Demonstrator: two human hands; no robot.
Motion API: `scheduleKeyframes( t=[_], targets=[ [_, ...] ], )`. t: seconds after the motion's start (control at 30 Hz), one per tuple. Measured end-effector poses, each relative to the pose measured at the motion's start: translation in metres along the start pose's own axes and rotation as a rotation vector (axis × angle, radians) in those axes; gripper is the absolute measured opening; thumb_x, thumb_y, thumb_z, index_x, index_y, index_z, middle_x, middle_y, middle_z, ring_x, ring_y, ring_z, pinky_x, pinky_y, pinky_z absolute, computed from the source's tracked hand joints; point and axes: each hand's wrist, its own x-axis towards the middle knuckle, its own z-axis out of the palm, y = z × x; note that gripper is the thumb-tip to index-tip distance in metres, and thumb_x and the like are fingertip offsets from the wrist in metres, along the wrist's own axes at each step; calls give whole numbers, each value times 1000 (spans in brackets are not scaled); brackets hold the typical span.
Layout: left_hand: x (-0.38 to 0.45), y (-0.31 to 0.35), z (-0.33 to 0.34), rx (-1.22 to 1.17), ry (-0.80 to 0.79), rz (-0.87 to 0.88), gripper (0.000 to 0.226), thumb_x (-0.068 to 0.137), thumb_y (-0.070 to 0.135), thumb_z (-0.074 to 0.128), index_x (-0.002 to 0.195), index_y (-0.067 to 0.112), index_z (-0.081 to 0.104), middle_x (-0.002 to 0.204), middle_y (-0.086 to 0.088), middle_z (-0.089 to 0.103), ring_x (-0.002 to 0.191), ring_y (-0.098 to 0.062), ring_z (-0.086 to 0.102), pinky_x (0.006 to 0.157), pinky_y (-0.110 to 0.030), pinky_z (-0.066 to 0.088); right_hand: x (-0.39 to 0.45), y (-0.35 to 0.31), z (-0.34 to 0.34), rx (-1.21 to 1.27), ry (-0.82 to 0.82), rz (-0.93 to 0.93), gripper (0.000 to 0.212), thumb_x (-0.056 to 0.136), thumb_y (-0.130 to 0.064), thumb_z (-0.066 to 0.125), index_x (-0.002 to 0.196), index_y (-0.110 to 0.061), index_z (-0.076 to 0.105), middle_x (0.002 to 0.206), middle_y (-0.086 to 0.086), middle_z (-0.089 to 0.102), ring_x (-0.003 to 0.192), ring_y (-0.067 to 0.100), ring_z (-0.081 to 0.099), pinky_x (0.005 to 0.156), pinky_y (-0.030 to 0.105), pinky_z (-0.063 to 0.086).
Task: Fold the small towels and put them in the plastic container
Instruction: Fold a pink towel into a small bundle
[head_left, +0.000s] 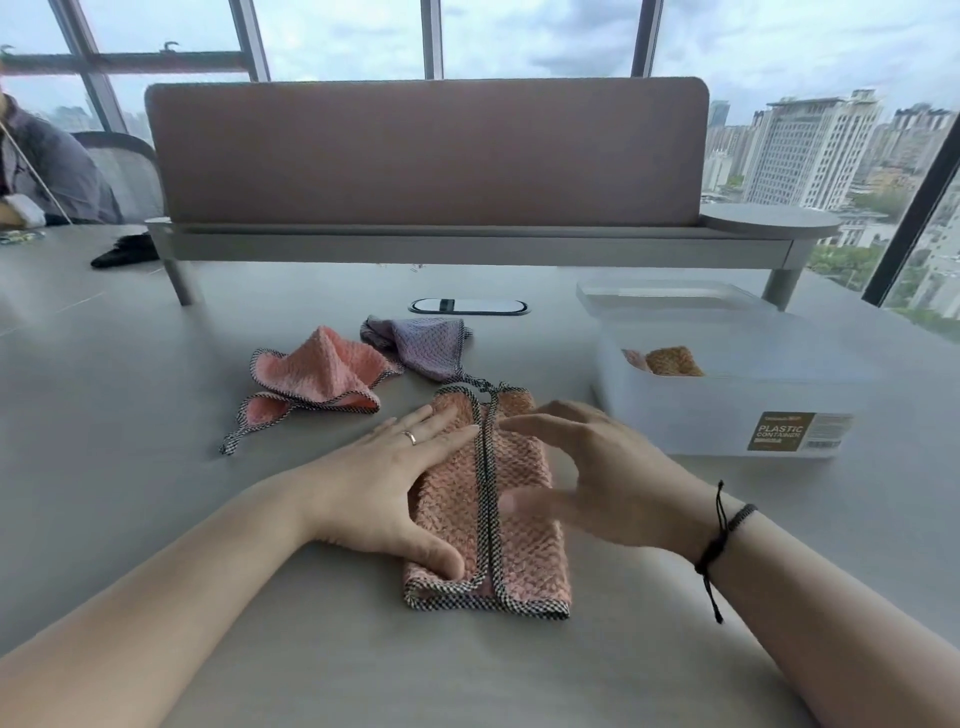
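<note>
Towels on worktop (156, 519): three.
- One salmon towel (524, 519), sides folded to meet at centre, under both hands.
- One pink towel (322, 374) and one lilac towel (426, 345), crumpled, beyond it.

Plastic container (727, 410): one, right, folded cloth inside.

Left hand (395, 483): flat, pressing towel.

Right hand (597, 467): fingers spread, blurred, just over towel.

A pale grey desk (156, 364) carries a mauve divider screen (426, 150) on a raised shelf (467, 244). Behind, floor-to-ceiling windows (545, 36) show overcast daylight and high-rise buildings (810, 150).
</note>
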Motion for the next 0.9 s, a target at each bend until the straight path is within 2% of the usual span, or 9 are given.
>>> scheduleKeyframes(
  t=[0.07, 0.1, 0.2, 0.3, 0.37, 0.43, 0.57, 0.73, 0.9],
  targets=[
    [-3, -1, -1, -120, 64, 49, 130, 41, 94, 61, 153, 54, 8, 165, 22, -8, 149, 6, -14, 126, -32, 3, -7, -3, -13, 103, 57, -28, 26, 83, -48, 70, 108, -42, 69, 96, -16, 64, 89, 1, 59, 76, 24, 48],
    [-5, -2, -2, -189, 107, 75, 123, 42, 90, 66, 150, 55, 19, 165, 23, 3, 150, 7, -6, 125, -28, 6, -10, -4, -20, 151, -6, -38, 15, 84, -33, 72, 97, -39, 73, 83, -13, 65, 76, 3, 59, 67, 23, 48],
    [-10, -1, -6, -324, 254, 167, 85, 48, 79, 77, 124, 44, 62, 140, 20, 48, 137, -1, 39, 115, -23, 29, -19, -16, -33, 243, -374, -82, 21, 77, -23, 77, 93, -37, 74, 84, -4, 66, 75, 10, 59, 69, 38, 54],
    [-13, 4, -7, -439, 345, 269, 40, 58, 56, 89, 81, 27, 72, 91, 11, 67, 91, -12, 66, 84, -36, 52, -23, -29, -29, 259, -504, -106, 37, 63, -39, 90, 95, -34, 73, 90, -6, 66, 85, 9, 58, 79, 36, 51],
    [-14, 9, -5, -497, 329, 268, 30, 59, 41, 93, 69, 24, 70, 74, 5, 68, 69, -16, 65, 64, -42, 54, -22, -33, -23, 242, -512, -110, 42, 59, -43, 91, 94, -32, 71, 90, -8, 65, 85, 8, 59, 82, 36, 51],
    [-16, 15, -3, -538, 270, 259, 28, 60, 34, 95, 68, 22, 71, 70, -1, 69, 63, -24, 64, 57, -45, 53, -21, -34, -19, 232, -494, -119, 37, 62, -42, 90, 91, -30, 71, 90, -8, 64, 85, 8, 60, 82, 35, 51],
    [-22, 28, -7, -533, 165, 335, 21, 62, 31, 94, 70, 22, 77, 70, 3, 70, 64, -13, 65, 57, -32, 52, -21, -34, -18, 220, -466, -103, 18, 75, -33, 81, 89, -30, 71, 91, -6, 64, 85, 9, 59, 77, 28, 51],
    [-28, 44, -12, -382, 109, 401, 41, 58, 45, 93, 89, 23, 80, 79, 6, 68, 76, -13, 65, 69, -33, 53, -21, -33, -14, 177, -412, -114, 7, 80, -30, 71, 88, -30, 69, 85, -10, 63, 80, 7, 59, 70, 16, 47],
    [-27, 48, -10, -308, 69, 377, 41, 65, 46, 90, 99, 28, 77, 79, 19, 57, 77, 0, 58, 69, -12, 41, -21, -33, -20, 198, -459, -111, 29, 69, -41, 85, 92, -30, 71, 89, -10, 62, 84, 7, 57, 73, 19, 47]
  ],
)
